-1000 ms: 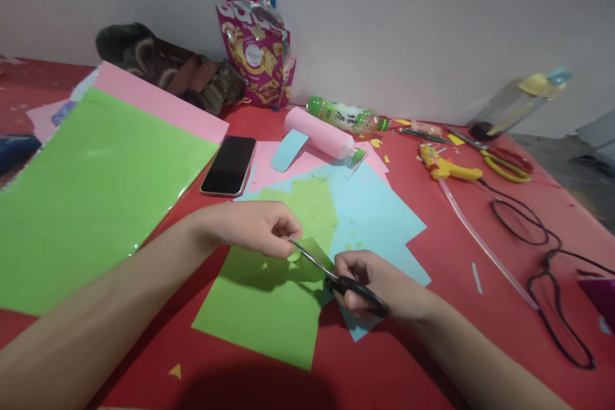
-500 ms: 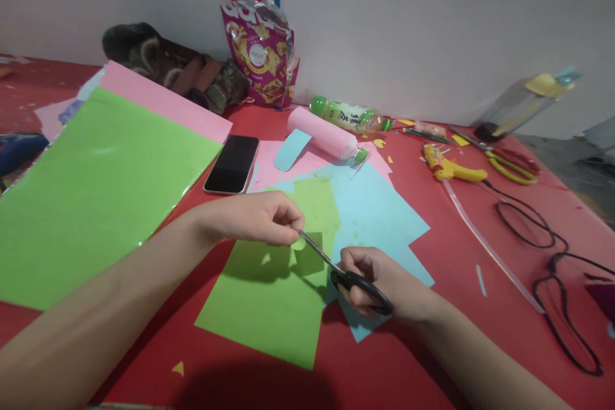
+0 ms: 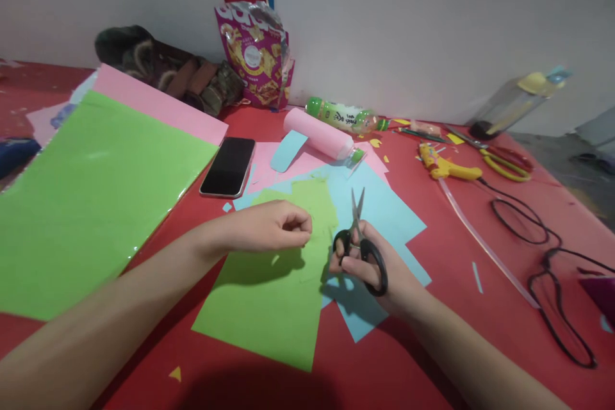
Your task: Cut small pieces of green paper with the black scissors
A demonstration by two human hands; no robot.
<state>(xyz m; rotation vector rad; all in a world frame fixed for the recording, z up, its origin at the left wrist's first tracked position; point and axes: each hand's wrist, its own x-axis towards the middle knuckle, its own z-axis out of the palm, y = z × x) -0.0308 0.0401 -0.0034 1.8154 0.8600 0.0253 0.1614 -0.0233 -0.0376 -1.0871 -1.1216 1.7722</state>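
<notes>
Black-handled scissors (image 3: pixel 356 224) gripped by right fingers (image 3: pixel 355 266), tips parted, jutting beyond them.

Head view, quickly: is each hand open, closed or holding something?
Left hand: curled closed; whether its grip holds anything cannot be told.
Right hand: closed, holding black-handled scissors.

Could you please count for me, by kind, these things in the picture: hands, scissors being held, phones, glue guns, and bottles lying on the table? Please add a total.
Hands: 2 (left hand, right hand)
Held scissors: 1
Phone: 1
Glue gun: 1
Lying bottles: 2 (labelled bottle, pink-wrapped bottle)
Total: 7
</notes>
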